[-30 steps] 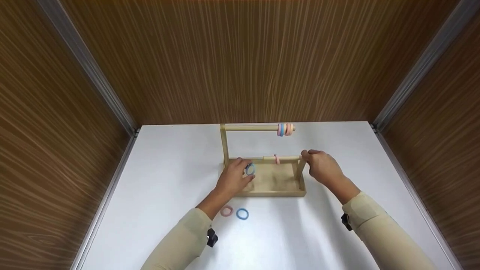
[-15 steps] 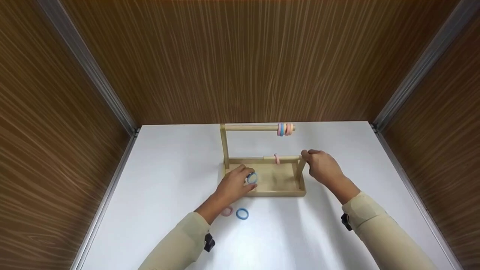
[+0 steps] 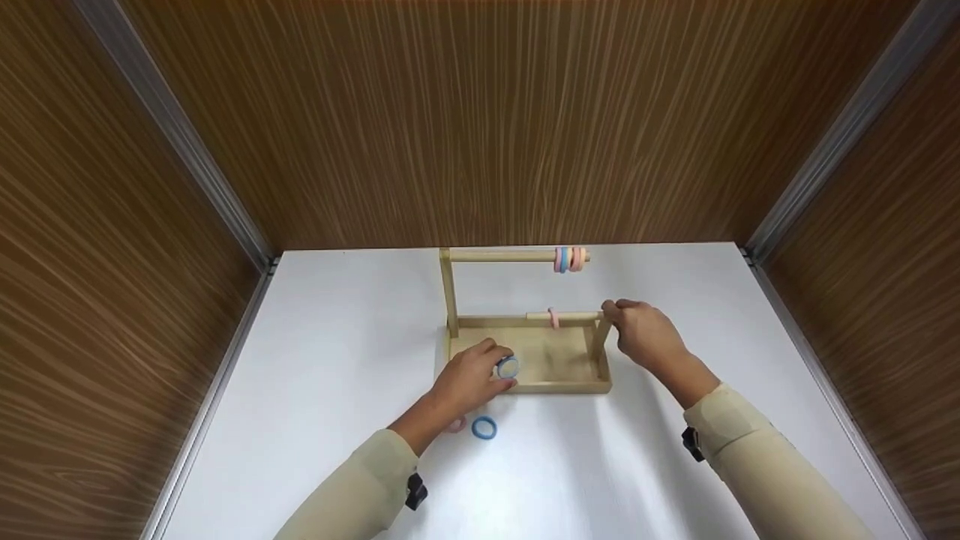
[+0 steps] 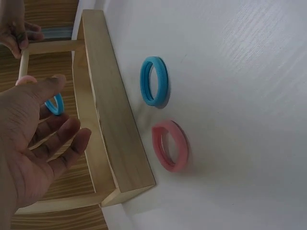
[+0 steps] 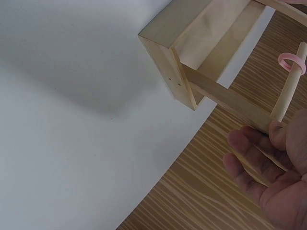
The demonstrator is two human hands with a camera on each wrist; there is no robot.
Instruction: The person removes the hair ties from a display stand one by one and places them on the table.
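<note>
A wooden stand (image 3: 525,387) with a tray base sits mid-table. Its upper rod (image 3: 499,256) carries blue, pink and orange rings (image 3: 570,259) at the right end. A pink ring (image 3: 553,318) hangs on the lower rod (image 5: 288,88). My left hand (image 3: 504,366) pinches a blue ring (image 4: 55,103) over the tray's front left part. My right hand (image 3: 611,309) grips the stand where the lower rod meets the right post. A loose blue ring (image 3: 484,427) and a loose pink ring (image 4: 169,145) lie on the table before the tray, the pink one half hidden by my left wrist in the head view.
The white table (image 3: 337,360) is walled by wood-grain panels (image 3: 480,112) at the back and both sides, with metal strips in the corners. The tray's front wall (image 4: 112,120) stands between my left hand and the loose rings.
My left hand has drawn the blue ring from the tray's back left toward its front edge, nearer to me. My right hand has stayed on the stand.
</note>
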